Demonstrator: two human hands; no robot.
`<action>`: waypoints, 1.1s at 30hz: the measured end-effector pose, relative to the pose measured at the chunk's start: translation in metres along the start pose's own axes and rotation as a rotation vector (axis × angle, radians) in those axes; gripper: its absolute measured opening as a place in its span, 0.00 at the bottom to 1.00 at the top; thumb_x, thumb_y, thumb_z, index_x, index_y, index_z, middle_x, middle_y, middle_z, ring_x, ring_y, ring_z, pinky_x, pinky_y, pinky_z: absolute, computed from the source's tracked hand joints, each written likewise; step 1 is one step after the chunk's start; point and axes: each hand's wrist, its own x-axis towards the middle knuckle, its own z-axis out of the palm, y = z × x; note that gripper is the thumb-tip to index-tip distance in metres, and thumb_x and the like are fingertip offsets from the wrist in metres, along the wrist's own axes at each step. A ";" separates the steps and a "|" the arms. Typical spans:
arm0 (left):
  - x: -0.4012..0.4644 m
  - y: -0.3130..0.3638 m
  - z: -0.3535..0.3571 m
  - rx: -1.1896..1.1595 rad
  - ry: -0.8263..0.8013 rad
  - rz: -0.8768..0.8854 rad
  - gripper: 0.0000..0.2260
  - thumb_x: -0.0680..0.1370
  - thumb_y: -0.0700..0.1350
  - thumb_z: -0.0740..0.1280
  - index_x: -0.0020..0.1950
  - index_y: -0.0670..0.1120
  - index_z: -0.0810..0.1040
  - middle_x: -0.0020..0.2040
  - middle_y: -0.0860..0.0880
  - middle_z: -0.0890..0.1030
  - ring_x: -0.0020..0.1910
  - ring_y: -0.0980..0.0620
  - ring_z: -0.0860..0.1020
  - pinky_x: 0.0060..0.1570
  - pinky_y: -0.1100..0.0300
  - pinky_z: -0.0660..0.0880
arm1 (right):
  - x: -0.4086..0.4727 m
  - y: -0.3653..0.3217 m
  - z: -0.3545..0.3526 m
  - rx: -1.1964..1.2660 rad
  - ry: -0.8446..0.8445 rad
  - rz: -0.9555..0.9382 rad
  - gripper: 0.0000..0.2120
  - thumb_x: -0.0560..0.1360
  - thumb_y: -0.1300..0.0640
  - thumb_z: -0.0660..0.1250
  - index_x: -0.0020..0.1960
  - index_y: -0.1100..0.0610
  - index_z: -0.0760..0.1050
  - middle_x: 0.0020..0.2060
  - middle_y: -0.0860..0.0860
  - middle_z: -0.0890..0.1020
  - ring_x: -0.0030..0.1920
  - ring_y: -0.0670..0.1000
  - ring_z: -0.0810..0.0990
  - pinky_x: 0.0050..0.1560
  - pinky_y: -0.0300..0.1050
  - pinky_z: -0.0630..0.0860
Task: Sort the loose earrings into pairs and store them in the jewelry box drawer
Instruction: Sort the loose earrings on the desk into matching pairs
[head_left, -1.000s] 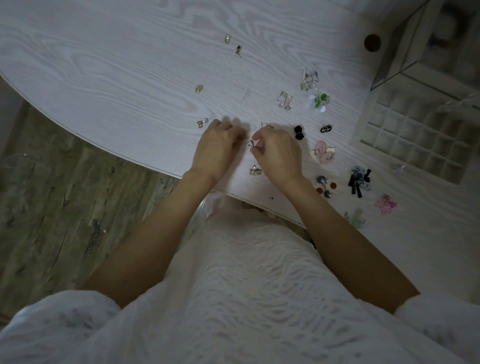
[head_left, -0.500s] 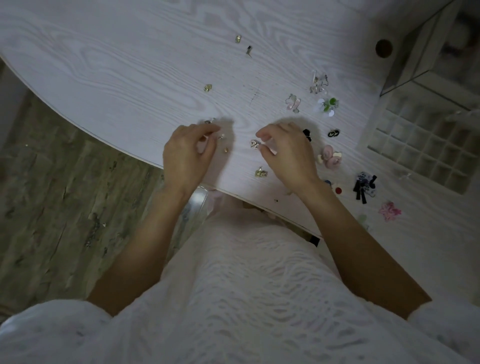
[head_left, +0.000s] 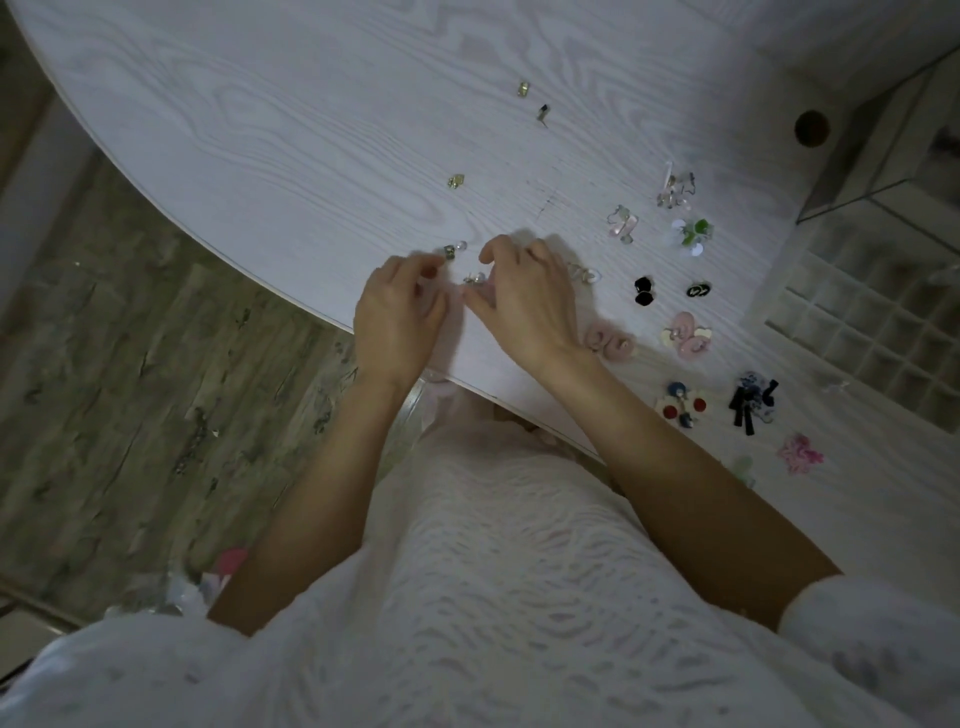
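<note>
On the white wood-grain table (head_left: 291, 135), my left hand (head_left: 400, 312) rests near the front edge, its curled fingertips just short of a small gold-and-pearl earring (head_left: 454, 250). My right hand (head_left: 524, 299) lies beside it, thumb and forefinger spread around a matching pearl earring (head_left: 475, 279) without pinching it. Three small loose earrings lie farther out: gold (head_left: 455, 181), gold (head_left: 523, 88) and dark (head_left: 543, 114). The jewelry box drawer (head_left: 857, 322), a grid of small compartments, stands pulled out at the right.
Grouped earrings lie right of my hands: a pink fuzzy pair (head_left: 610, 340), black (head_left: 644, 291), pink hearts (head_left: 685, 332), green-white (head_left: 688, 234), clear (head_left: 675, 189), black ribbons (head_left: 753, 397), a pink bow (head_left: 800, 452). The glass box (head_left: 909, 156) stands behind the drawer. The table's curved edge runs under my wrists.
My right hand has let go of the small earring it pinched and moved left to the pearl earring. My left hand drew apart, then came back close beside it.
</note>
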 end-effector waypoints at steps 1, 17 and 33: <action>0.005 -0.001 0.000 -0.023 0.007 -0.020 0.13 0.74 0.42 0.67 0.58 0.49 0.77 0.51 0.49 0.79 0.47 0.52 0.76 0.45 0.64 0.68 | 0.003 0.000 0.000 0.014 0.009 0.009 0.15 0.75 0.51 0.66 0.56 0.59 0.72 0.45 0.54 0.82 0.52 0.56 0.74 0.51 0.46 0.67; 0.046 -0.002 0.006 0.012 -0.108 0.174 0.08 0.75 0.38 0.66 0.52 0.44 0.81 0.48 0.46 0.79 0.43 0.50 0.77 0.46 0.60 0.74 | 0.026 0.016 -0.004 0.088 -0.097 -0.007 0.07 0.76 0.60 0.65 0.51 0.61 0.78 0.49 0.56 0.78 0.47 0.55 0.77 0.43 0.43 0.71; 0.088 0.081 0.045 0.002 -0.279 0.252 0.07 0.76 0.41 0.64 0.51 0.42 0.80 0.47 0.44 0.82 0.45 0.45 0.79 0.46 0.54 0.74 | 0.040 0.071 -0.031 0.201 0.137 0.306 0.10 0.71 0.69 0.65 0.49 0.59 0.79 0.45 0.55 0.80 0.43 0.49 0.77 0.44 0.41 0.73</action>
